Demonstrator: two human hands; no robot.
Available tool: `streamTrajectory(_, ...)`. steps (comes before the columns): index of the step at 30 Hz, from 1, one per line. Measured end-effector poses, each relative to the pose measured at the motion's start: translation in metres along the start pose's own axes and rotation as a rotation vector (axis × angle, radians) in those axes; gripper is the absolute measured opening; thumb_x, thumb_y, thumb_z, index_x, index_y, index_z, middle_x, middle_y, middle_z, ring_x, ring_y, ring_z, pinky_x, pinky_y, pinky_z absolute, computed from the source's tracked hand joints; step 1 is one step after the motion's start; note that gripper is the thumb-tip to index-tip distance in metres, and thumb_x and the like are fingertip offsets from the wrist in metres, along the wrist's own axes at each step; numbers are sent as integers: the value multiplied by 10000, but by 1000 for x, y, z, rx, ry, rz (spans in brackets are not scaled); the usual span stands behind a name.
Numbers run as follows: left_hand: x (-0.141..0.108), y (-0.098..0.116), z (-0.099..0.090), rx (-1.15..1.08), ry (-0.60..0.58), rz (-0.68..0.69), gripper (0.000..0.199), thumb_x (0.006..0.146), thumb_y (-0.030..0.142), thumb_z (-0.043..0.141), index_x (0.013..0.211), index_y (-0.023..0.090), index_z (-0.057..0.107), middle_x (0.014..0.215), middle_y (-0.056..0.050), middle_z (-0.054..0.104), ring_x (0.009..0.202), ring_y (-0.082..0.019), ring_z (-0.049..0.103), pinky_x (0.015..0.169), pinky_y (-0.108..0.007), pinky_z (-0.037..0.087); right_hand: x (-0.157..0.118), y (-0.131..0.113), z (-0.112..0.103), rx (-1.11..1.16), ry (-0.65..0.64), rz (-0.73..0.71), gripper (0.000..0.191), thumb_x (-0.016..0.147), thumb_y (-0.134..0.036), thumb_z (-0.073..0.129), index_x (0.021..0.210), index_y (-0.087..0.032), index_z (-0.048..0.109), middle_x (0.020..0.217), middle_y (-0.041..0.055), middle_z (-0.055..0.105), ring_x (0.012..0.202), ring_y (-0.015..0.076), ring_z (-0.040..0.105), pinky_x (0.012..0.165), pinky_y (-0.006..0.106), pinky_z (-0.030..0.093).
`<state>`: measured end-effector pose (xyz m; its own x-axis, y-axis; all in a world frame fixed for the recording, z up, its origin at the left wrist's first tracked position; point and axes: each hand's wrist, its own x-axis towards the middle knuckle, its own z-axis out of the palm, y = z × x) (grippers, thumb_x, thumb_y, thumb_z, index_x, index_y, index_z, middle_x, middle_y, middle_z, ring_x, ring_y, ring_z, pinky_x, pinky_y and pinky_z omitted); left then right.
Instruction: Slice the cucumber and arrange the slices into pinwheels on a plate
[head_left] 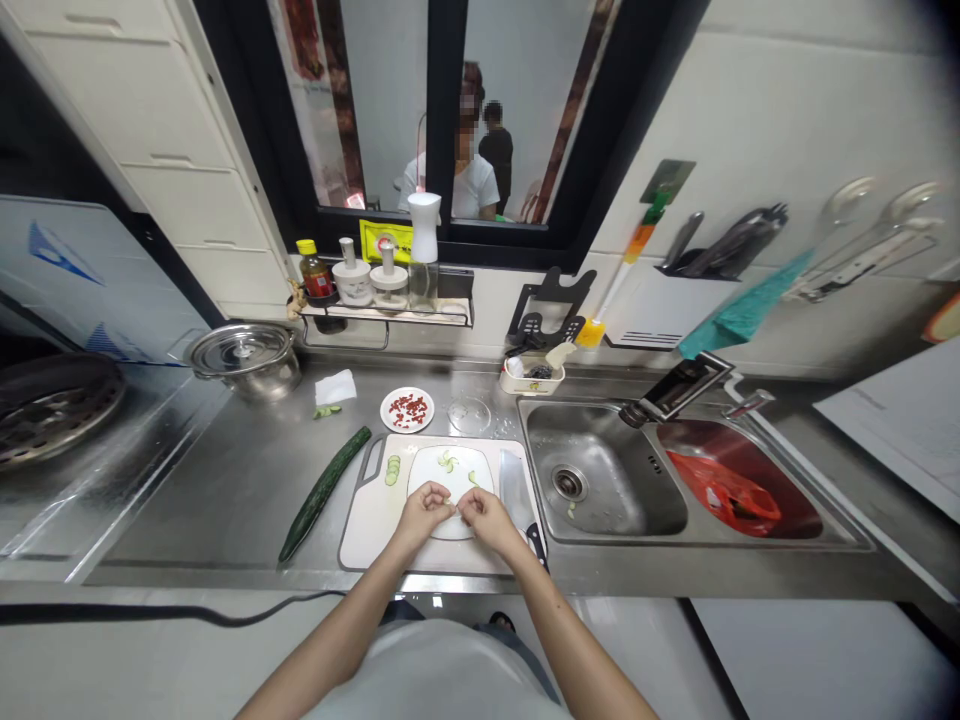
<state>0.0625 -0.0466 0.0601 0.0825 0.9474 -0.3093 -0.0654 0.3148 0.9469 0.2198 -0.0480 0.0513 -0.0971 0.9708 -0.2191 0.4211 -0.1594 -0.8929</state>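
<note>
My left hand (422, 508) and my right hand (482, 515) meet fingertip to fingertip over the near edge of a white plate (448, 470) on a white cutting board (375, 530). Both pinch something small between them; what it is I cannot make out. The plate holds a few pale green cucumber pieces (448, 461). Cucumber slices (392, 470) lie on the board left of the plate. A cleaver (514, 490) rests along the board's right edge. A long whole cucumber (324, 491) lies on the steel counter to the left.
A small dish of red pieces (407, 409) and a glass lid (469, 414) sit behind the board. The sink (600, 480) lies right, a red bag (724, 497) in its second basin. A steel pot (244, 358) stands far left, below a condiment shelf (386, 300). People show through the window (465, 160).
</note>
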Motion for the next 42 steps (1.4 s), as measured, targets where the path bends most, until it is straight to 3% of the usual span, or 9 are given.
streamTrajectory(11, 21, -12, 20, 362, -51, 56, 175, 629, 158, 680, 797, 156, 631, 638, 30, 612, 593, -91, 540, 600, -193, 397, 13, 6, -24, -364, 2, 68, 194, 792, -153, 476, 810, -145, 669, 749, 43, 673, 684, 135, 562, 635, 204, 375)
streamTrajectory(21, 52, -14, 34, 724, -14, 51, 136, 717, 212, 643, 838, 200, 704, 791, -6, 709, 743, -128, 627, 687, -205, 423, 34, -6, -32, -747, -16, 103, 193, 894, -189, 469, 945, -160, 653, 918, 82, 694, 810, 144, 596, 666, 215, 323)
streamTrajectory(32, 63, -11, 45, 920, 6, 96, 113, 762, 224, 589, 789, 200, 696, 765, -35, 675, 811, -179, 612, 706, -245, 398, 47, -9, -33, -923, -105, 74, 259, 920, -155, 411, 1023, -149, 648, 1044, 125, 678, 934, 175, 605, 728, 235, 354)
streamTrajectory(42, 59, -16, 42, 1016, -6, 224, 166, 833, 242, 543, 928, 188, 668, 986, -60, 621, 963, -190, 573, 846, -284, 429, 50, -10, -31, -966, -113, 79, 263, 926, -147, 398, 1032, -144, 639, 1045, 134, 671, 951, 199, 607, 746, 253, 382)
